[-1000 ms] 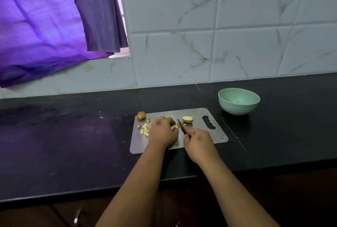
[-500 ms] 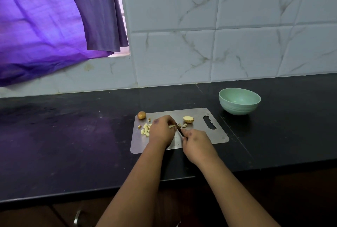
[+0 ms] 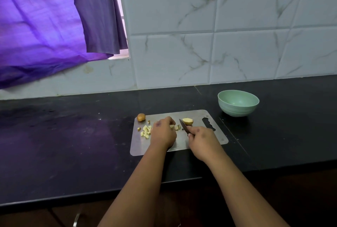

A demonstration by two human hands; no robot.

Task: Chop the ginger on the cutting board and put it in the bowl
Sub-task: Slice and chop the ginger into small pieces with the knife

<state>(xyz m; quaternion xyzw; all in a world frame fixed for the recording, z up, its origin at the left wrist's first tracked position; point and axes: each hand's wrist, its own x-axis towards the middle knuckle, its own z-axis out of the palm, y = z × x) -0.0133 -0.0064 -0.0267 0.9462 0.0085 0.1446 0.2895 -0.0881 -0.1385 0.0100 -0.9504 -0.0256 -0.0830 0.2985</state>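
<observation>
Two hands over cutting board (image 3: 197,115) near tabletop (image 3: 73,144) front edge: left hand (image 3: 163,132) curled on ginger (image 3: 176,127), right hand (image 3: 202,138) gripping knife (image 3: 184,126); pale diced bits (image 3: 145,131) left; bowl (image 3: 238,103) far right.

Steel cutting board (image 3: 198,117), thin and rectangular with rounded corners and a cut-out handle slot at its right end, lying flat on the black worktop. Ginger on it, in four lots: diced pale-yellow cubes (image 3: 145,130) clustered at the left; a few cut pieces (image 3: 176,127) at mid-board, just beside the fingertips of the left hand; a halved ginger chunk (image 3: 188,121), pale cut face up and tan skin below, near the far edge; a round brown-skinned ginger knob (image 3: 141,117) at the far-left corner. Knife (image 3: 184,127), dark pointed blade angled away between the cut pieces and the halved chunk. Pale green bowl (image 3: 238,103), upright, off the board to its far right.
</observation>
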